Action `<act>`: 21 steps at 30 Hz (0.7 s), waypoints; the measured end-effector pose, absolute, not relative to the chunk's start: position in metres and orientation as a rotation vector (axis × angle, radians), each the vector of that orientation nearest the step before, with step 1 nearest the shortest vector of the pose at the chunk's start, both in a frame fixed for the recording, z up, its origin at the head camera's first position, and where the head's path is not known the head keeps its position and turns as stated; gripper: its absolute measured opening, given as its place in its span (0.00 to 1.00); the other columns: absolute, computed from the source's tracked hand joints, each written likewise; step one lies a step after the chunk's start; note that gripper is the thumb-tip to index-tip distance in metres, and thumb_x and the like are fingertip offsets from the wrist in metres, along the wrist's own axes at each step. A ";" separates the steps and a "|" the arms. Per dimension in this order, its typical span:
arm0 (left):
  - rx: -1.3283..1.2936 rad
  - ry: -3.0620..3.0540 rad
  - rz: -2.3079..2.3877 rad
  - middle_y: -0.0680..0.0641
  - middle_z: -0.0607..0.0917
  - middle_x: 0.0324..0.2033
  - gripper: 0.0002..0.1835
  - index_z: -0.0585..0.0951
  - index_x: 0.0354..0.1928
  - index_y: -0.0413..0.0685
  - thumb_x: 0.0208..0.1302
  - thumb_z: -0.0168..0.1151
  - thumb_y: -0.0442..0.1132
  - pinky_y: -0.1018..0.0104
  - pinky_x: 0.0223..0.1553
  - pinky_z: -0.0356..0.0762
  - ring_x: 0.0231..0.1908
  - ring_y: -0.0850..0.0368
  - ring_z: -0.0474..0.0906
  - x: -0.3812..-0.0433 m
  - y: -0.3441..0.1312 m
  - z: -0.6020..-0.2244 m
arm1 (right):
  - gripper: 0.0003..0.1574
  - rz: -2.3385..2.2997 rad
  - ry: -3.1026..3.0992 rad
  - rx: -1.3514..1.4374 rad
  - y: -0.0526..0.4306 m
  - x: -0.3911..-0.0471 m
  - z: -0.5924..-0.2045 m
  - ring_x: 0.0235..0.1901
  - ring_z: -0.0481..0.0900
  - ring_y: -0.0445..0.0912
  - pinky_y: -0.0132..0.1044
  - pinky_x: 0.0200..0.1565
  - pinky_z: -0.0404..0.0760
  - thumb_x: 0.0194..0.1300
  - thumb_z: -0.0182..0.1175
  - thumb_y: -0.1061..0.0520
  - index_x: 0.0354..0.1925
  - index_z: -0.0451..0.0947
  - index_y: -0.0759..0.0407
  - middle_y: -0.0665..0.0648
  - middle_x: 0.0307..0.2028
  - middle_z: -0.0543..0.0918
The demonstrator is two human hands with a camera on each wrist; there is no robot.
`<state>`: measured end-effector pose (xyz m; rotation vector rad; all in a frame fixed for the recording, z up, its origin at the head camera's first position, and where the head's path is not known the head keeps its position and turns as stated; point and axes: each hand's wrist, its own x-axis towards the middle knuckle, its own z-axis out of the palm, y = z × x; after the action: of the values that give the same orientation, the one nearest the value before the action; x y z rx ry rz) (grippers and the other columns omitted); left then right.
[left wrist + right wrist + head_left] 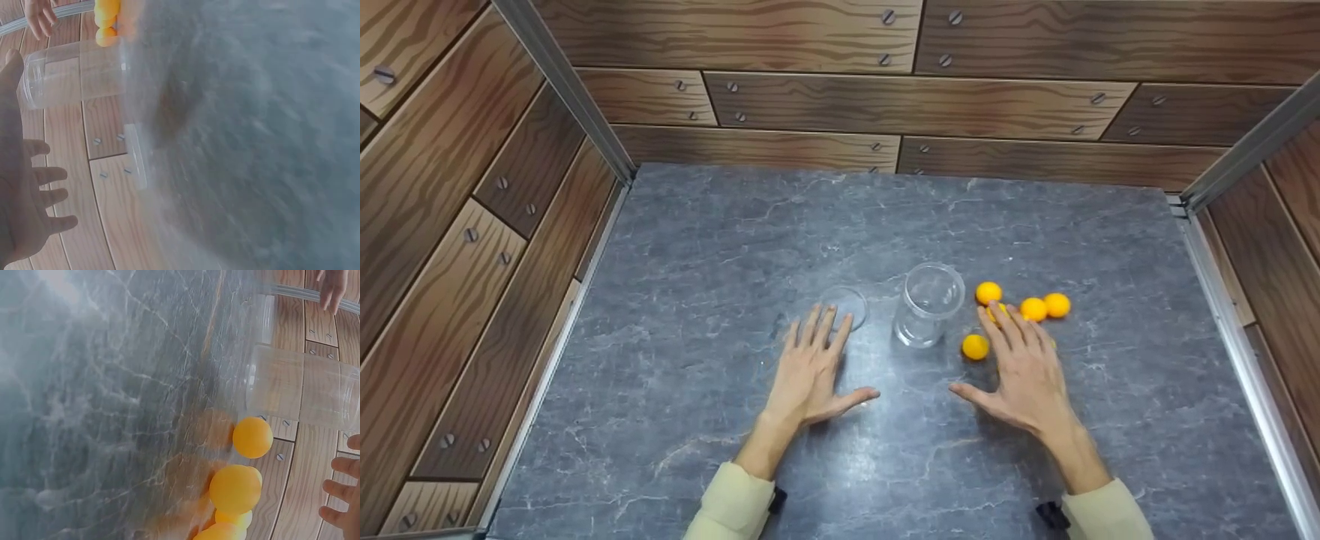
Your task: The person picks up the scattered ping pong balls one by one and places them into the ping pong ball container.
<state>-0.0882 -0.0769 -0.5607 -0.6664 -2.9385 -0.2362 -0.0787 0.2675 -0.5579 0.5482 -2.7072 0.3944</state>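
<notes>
My left hand (pixel 808 379) is held above the tabletop with fingers spread and thumb out, holding nothing. Its fingertips overlap a round clear lid (pixel 851 305) in the head view; the left wrist view shows the lid (pixel 136 156) lying flat beyond the hand. A tall, transparent jar (pixel 928 300) stands upright and open-topped between the hands. To its right are several orange ping-pong balls (pixel 975 346), loosely grouped. Over them hovers my right hand (pixel 1027 382), its fingers stretched forward and partly hiding some balls. The right wrist view shows the balls (pixel 252 437) beside the jar (pixel 304 385).
The grey marble-patterned table (pixel 720 247) is bounded by wood-print panels (pixel 810 105) at the back and both sides. Metal rails (pixel 1237 345) run along its side edges.
</notes>
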 end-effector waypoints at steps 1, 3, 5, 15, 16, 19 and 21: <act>-0.667 -2.934 -0.237 0.40 0.61 0.82 0.64 0.53 0.85 0.52 0.57 0.51 0.86 0.38 0.79 0.60 0.83 0.40 0.56 -0.091 -0.075 -0.561 | 0.74 0.393 -2.711 0.547 0.267 -0.080 -0.558 0.76 0.65 0.65 0.66 0.73 0.63 0.55 0.55 0.10 0.80 0.61 0.59 0.64 0.79 0.66; -0.671 -2.921 -0.236 0.40 0.64 0.81 0.63 0.55 0.84 0.53 0.57 0.51 0.86 0.39 0.78 0.62 0.82 0.40 0.59 -0.095 -0.071 -0.560 | 0.74 0.387 -2.717 0.545 0.267 -0.082 -0.558 0.77 0.65 0.65 0.66 0.74 0.63 0.55 0.56 0.11 0.81 0.60 0.59 0.64 0.79 0.66; -0.682 -2.906 -0.228 0.41 0.67 0.79 0.62 0.57 0.84 0.52 0.57 0.51 0.86 0.40 0.77 0.64 0.80 0.40 0.62 -0.100 -0.067 -0.561 | 0.74 0.383 -2.723 0.542 0.266 -0.085 -0.558 0.76 0.66 0.65 0.66 0.74 0.63 0.55 0.58 0.12 0.81 0.60 0.59 0.64 0.79 0.67; -0.793 -2.831 -0.145 0.43 0.74 0.73 0.60 0.62 0.81 0.51 0.60 0.47 0.86 0.46 0.72 0.72 0.73 0.44 0.70 -0.123 -0.047 -0.567 | 0.71 0.379 -2.759 0.568 0.262 -0.103 -0.556 0.72 0.70 0.67 0.65 0.73 0.66 0.53 0.66 0.19 0.78 0.63 0.62 0.66 0.75 0.71; -0.799 -2.822 -0.147 0.43 0.75 0.73 0.59 0.62 0.81 0.51 0.60 0.48 0.86 0.47 0.71 0.72 0.73 0.44 0.71 -0.126 -0.046 -0.568 | 0.71 0.375 -2.761 0.570 0.262 -0.104 -0.556 0.72 0.71 0.66 0.64 0.73 0.66 0.53 0.67 0.19 0.78 0.63 0.62 0.66 0.75 0.72; -0.805 -2.818 -0.178 0.44 0.76 0.71 0.58 0.65 0.79 0.50 0.60 0.50 0.85 0.46 0.71 0.72 0.71 0.44 0.73 -0.132 -0.041 -0.569 | 0.70 0.367 -2.762 0.577 0.262 -0.109 -0.558 0.71 0.71 0.66 0.64 0.73 0.68 0.53 0.67 0.19 0.77 0.64 0.63 0.67 0.74 0.73; -0.806 -2.819 -0.204 0.44 0.77 0.70 0.56 0.66 0.78 0.49 0.60 0.53 0.83 0.46 0.70 0.72 0.71 0.44 0.73 -0.136 -0.038 -0.570 | 0.70 0.359 -2.758 0.585 0.263 -0.111 -0.559 0.70 0.72 0.66 0.64 0.72 0.68 0.53 0.67 0.19 0.76 0.65 0.64 0.67 0.73 0.74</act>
<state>-0.1356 -0.0384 -0.5695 -0.8060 -2.8186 -0.2041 -0.1114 0.2631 -0.5588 0.5847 -2.7575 0.3594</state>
